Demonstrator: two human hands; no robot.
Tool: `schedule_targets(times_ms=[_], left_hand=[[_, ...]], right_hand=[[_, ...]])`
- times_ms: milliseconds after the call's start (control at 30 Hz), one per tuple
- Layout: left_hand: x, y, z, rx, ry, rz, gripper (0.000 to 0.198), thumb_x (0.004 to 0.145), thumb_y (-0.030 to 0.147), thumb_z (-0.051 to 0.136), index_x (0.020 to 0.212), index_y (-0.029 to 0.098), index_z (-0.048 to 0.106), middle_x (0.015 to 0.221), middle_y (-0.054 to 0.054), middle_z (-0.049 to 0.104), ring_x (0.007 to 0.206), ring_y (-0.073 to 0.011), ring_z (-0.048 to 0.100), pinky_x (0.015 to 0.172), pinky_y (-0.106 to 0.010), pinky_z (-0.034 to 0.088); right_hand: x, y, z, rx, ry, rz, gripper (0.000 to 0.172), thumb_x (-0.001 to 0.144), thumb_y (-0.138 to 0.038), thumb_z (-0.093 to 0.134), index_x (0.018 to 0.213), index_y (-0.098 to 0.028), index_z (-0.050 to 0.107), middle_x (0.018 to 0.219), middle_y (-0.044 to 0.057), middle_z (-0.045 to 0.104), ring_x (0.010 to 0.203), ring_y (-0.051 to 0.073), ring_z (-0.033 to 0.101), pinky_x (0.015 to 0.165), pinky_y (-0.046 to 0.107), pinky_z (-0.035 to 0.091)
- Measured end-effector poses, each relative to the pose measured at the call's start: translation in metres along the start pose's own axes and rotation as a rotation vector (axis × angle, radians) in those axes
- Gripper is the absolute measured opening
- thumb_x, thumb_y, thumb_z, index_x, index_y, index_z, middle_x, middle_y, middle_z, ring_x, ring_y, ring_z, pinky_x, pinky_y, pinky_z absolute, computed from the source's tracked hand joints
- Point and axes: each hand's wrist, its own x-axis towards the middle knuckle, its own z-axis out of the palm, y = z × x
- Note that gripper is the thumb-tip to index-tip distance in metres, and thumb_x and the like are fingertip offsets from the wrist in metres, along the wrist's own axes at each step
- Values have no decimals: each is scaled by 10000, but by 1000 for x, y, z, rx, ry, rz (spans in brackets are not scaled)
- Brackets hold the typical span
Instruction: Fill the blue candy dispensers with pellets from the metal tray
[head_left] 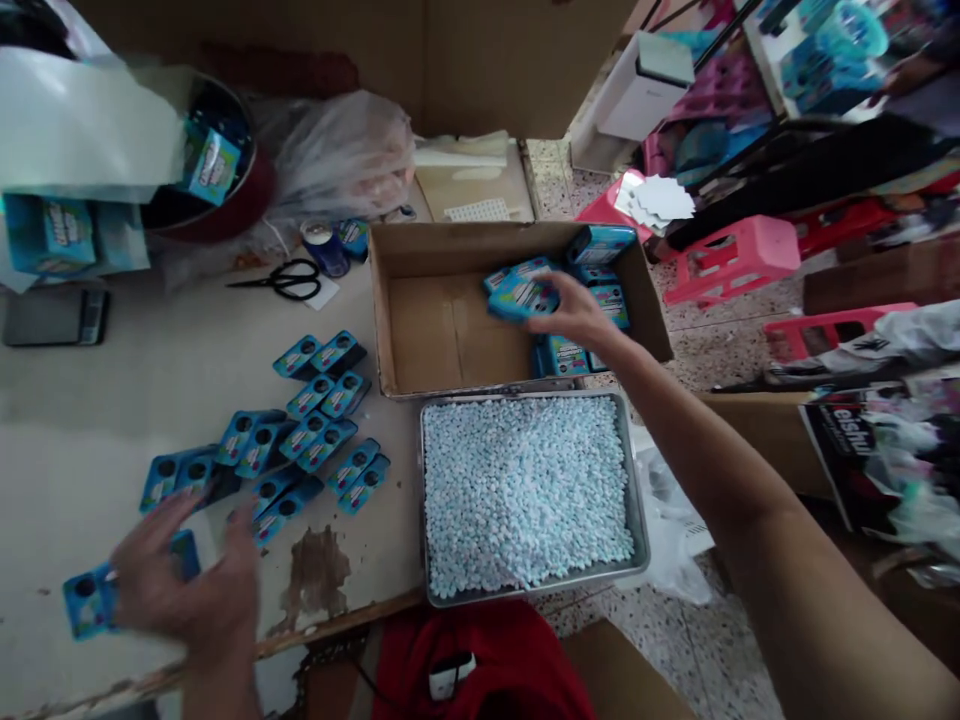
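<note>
Nearest me, the left hand (184, 570) looks spread over a near box (90, 602), contact too blurred for me to tell; a wide sweep could topple the small boxes (259, 450) crowded beyond. Past the tray (641, 545) of pellets (525, 490), I see the right hand (574, 308) pinching a blue box (514, 298) inside the carton (416, 335), where loose fingertips could drop it; it looks glossy, slightly tilted, colourfully printed.

A small packing workshop, by its look: identical blue packs (304, 436) crowd a peeling worktop (150, 390), more sit in a cardboard box (418, 335) toward its right edge beside a tray (640, 525) of pale pellets, with plastic stools (780, 243) beyond.
</note>
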Motion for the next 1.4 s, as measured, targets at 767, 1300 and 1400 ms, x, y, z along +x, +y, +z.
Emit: schedule_targets(times_ms=[767,1300,1400], left_hand=[[106,91,249,-677,-473,-308,550,697,479,941,1096,193,694,1043,-54,790,932,-221,759,873,-348,632],[88,94,244,-872,-505,-449,876,785,562,857,1548,273,538,1425,-102,706,1299,-316,696,1097,-453,594],[85,106,249,-796,-428,-282,863,914,717,717,1612,279,461,1648,-121,539,1530,-326,525,1252,-489,471]], right_hand=[[98,81,40,-669,-65,-179,468,983,-345,559,1425,-193,581,1431,200,630,1322,411,495,1106,554,413],[71,23,67,-271,3,-175,708,832,-489,724,1442,-168,560,1423,219,622,1362,449,548,1167,636,429],[12,-20,84,140,8,-245,739,926,-508,634,1594,-284,410,1438,138,641,1325,393,598,1137,600,512]])
